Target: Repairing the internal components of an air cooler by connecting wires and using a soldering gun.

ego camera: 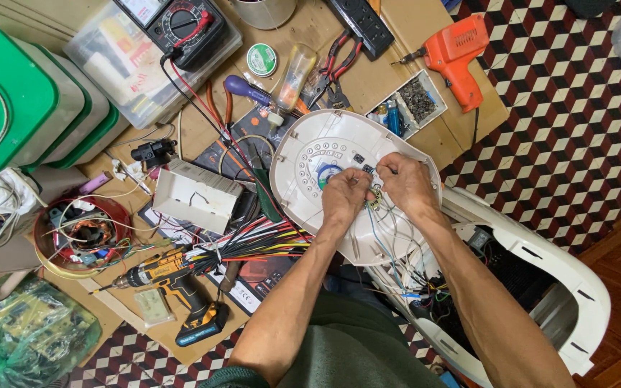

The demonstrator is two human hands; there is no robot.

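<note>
A white oval plastic cover [310, 154] lies inside-up in front of me, resting on a white appliance housing [576, 280]. Both my hands work at its middle. My left hand [345, 194] pinches a small part with thin wires at the cover's inner face. My right hand [405, 183] grips the same little cluster of wires and a small brass-coloured piece from the right. Thin blue, white and grey wires [389, 244] hang from under my hands down into the housing.
A bundle of coloured wires [253, 244], a yellow cordless drill [181, 287], a white open box [195, 195], a multimeter [185, 25], pliers [339, 61], an orange drill [458, 57], a parts tray [407, 104], green-lidded bins [16, 93] and a red bowl of parts [80, 233] crowd the cardboard.
</note>
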